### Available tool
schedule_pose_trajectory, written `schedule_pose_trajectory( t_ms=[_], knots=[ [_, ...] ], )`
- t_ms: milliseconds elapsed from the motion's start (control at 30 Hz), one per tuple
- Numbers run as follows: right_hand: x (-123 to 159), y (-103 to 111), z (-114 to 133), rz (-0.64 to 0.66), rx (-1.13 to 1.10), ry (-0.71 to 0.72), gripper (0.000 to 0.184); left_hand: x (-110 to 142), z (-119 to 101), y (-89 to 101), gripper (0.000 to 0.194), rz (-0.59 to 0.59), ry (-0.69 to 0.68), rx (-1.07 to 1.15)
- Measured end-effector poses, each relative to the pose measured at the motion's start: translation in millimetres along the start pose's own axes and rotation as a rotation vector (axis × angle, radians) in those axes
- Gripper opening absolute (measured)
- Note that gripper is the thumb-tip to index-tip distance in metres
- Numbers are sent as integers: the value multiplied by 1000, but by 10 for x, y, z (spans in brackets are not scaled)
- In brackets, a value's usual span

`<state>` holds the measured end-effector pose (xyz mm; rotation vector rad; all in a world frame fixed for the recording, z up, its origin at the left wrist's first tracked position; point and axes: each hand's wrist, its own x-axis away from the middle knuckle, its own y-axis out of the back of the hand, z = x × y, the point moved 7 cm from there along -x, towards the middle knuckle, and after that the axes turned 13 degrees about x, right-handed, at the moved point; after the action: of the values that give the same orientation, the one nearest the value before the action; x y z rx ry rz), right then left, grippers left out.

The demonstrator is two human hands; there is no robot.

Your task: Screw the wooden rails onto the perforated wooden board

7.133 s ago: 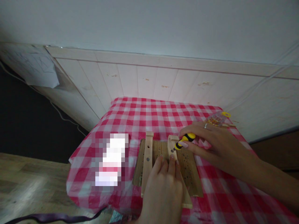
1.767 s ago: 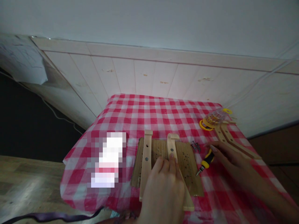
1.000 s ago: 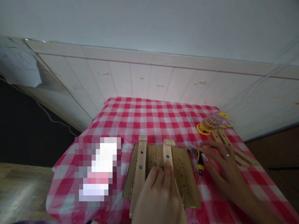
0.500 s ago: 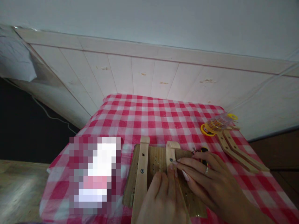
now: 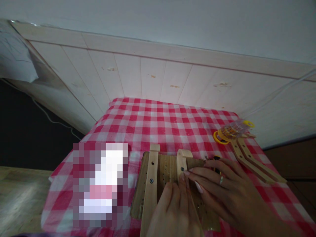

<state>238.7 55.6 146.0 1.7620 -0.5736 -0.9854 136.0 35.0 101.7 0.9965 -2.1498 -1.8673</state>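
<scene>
My left hand (image 5: 174, 214) presses down on a pale wooden strip (image 5: 151, 194) and a curved-end wooden strip (image 5: 181, 164), both fixed across a drilled wooden board (image 5: 168, 171). My right hand (image 5: 227, 192) lies across the board's right side, its fingertips against the curved strip. Under those fingers, a yellow-and-black screwdriver (image 5: 216, 161) is almost hidden. Several small screws (image 5: 206, 158) sit at the board's far edge, partly covered too.
Two loose wooden strips (image 5: 254, 163) and a clear plastic case with yellow rings (image 5: 230, 131) lie at the right of the red-and-white gingham tablecloth (image 5: 160, 125). A pixelated object (image 5: 100, 186) stands left of the board. Panelled wall rises behind.
My right hand has moved left from beside the screwdriver onto the board, now covering the tool. The left hand stays on the strips. The view has shifted slightly.
</scene>
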Motion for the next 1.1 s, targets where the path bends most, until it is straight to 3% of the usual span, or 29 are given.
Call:
schedule_pose_trajectory(
  t_ms=[67,167,300,367,467,533,633,767,867,933,1000,1100],
  knots=[
    [60,70,-169,-55,-16,-94,29,7,0,-6,36,7,-6,-1],
    [212,195,-620,-141,20,-334,22,18,14,-23,35,42,-7,9],
    [471,396,-1303,-316,289,-676,28,9,43,-13,37,79,2,42],
    [524,326,-1565,-301,260,-753,45,-3,59,-4,38,110,19,57],
    [505,4,-1802,-162,41,-799,74,-24,66,33,43,157,55,92],
    [471,-231,-1853,-53,-81,-830,79,-40,69,70,47,192,97,123],
    [436,-413,-1866,-11,-198,-889,66,-52,93,123,62,258,175,180],
    [421,-416,-1863,3,-163,-897,52,-4,133,197,86,308,152,260],
    [410,-363,-1852,-77,-227,-871,49,90,184,286,86,337,90,273],
    [374,-340,-1840,-145,-309,-854,47,130,231,443,77,266,71,255],
    [300,-328,-1825,-175,-351,-840,46,148,281,655,84,157,88,215],
    [107,-331,-1761,-136,-366,-766,45,147,326,999,73,-21,160,86]
  ],
)
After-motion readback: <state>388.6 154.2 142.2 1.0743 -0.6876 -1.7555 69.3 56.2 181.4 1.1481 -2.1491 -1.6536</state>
